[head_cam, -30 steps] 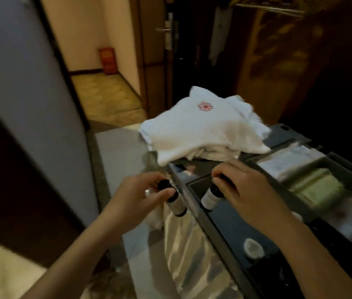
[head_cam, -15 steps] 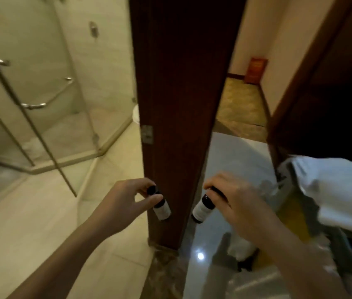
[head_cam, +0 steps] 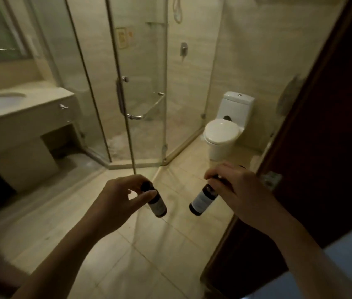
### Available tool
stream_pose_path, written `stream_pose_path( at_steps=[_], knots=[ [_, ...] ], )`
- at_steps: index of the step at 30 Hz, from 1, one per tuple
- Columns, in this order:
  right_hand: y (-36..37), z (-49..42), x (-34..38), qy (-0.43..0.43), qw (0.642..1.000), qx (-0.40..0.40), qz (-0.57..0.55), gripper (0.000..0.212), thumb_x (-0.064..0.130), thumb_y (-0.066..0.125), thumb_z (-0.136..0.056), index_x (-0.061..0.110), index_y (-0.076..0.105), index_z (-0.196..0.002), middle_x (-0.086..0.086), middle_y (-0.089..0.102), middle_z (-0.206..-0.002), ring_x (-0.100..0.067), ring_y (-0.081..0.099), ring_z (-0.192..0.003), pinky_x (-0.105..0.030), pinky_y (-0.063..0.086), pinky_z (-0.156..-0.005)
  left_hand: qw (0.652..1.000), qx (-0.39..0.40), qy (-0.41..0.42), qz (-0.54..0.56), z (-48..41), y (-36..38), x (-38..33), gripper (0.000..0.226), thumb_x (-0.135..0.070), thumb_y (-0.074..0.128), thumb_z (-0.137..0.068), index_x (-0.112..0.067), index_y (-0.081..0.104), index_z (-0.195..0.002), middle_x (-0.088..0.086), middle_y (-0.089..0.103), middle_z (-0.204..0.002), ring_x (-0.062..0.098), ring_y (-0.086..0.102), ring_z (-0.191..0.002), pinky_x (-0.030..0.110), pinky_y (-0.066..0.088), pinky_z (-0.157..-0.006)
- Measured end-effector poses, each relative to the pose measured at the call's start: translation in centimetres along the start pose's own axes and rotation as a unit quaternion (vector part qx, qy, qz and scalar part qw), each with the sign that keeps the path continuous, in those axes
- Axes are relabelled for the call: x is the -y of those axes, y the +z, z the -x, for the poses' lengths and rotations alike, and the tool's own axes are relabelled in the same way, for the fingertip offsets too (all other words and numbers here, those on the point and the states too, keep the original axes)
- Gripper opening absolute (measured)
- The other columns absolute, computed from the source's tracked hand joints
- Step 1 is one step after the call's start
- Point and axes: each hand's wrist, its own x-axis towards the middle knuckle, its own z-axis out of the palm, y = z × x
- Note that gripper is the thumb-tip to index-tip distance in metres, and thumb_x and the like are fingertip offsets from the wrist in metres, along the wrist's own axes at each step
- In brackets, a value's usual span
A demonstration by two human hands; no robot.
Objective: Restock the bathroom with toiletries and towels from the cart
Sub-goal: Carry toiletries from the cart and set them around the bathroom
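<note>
Bathroom floor at the doorway: left hand pinches left bottle by its cap, right hand grips right bottle at the neck, both hanging over the tiles. Small, light, rigid, probably slick; the labelled bodies offer a surer hold.

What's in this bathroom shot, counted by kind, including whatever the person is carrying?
Dark bottles: 2, the left bottle pinched in the left hand, the right bottle held in the right hand
Toilet: 1
Sink: 1
Glass shower stall: 1
Total: 5
</note>
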Motion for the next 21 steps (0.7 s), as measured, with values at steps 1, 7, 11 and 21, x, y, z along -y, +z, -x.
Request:
stream_pose_path(
  at_steps=[1,7,11,21],
  knots=[
    [0.6,-1.7,0.5,-0.013,1.000,0.004,-0.016,0.020,0.023,0.049,-0.085,0.010,0.064,-0.091,0.009,0.055,-0.082,0.002,0.051,-0.074,-0.004,0.037,-0.068,1.000,-0.014,-0.003,-0.001,-0.1,-1.0,0.8,0.011,-0.036,0.062,-0.079,-0.044,0.057,-0.084,-0.021,0.064,-0.085,-0.009,0.057,-0.087,0.016,0.044,-0.074],
    [5.0,-10.6,2.7,-0.096,0.993,0.039,-0.059,0.006,0.006,0.059,-0.087,0.010,0.064,-0.089,0.005,0.059,-0.082,-0.003,0.053,-0.077,-0.009,0.042,-0.070,0.995,-0.088,-0.053,-0.003,-0.2,-6.0,5.7,0.008,-0.036,0.062,-0.079,-0.042,0.058,-0.082,-0.021,0.064,-0.083,-0.007,0.058,-0.086,0.017,0.044,-0.072],
    [8.6,-16.4,3.2,-0.136,0.986,0.067,-0.071,0.007,0.006,0.059,-0.087,0.011,0.063,-0.088,0.005,0.059,-0.082,-0.002,0.054,-0.074,-0.008,0.041,-0.067,0.987,-0.133,-0.091,-0.025,-1.2,-8.9,9.2,0.014,-0.032,0.063,-0.080,-0.044,0.056,-0.082,-0.022,0.063,-0.083,-0.009,0.058,-0.084,0.016,0.042,-0.070],
    [18.3,-35.5,0.8,-0.199,0.970,0.098,-0.101,0.006,0.010,0.058,-0.088,0.014,0.062,-0.092,0.011,0.055,-0.083,0.001,0.052,-0.074,-0.007,0.040,-0.067,0.971,-0.162,-0.166,-0.059,-12.7,-15.5,19.8,0.008,-0.047,0.058,-0.075,-0.044,0.053,-0.081,-0.022,0.061,-0.084,-0.002,0.059,-0.081,0.027,0.052,-0.077]
  ],
)
